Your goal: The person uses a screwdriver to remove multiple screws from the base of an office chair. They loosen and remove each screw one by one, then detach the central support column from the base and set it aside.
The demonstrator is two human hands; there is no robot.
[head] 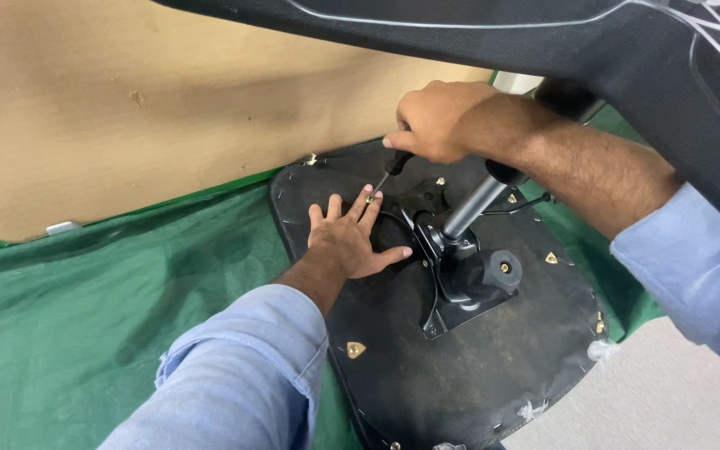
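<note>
The left hand (350, 237) lies flat and open on the black seat underside (477, 358) over the green cloth (110, 317), while the right hand (435, 121), closed around a screwdriver (387, 173), sets its tip on a screw (370, 198) just beyond the left fingertips.

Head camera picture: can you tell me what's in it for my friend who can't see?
A person's right hand holds a screwdriver on a screw in the black underside of an upturned chair seat. Their left hand lies flat beside the screw, near the metal column. Green cloth lies underneath.
</note>
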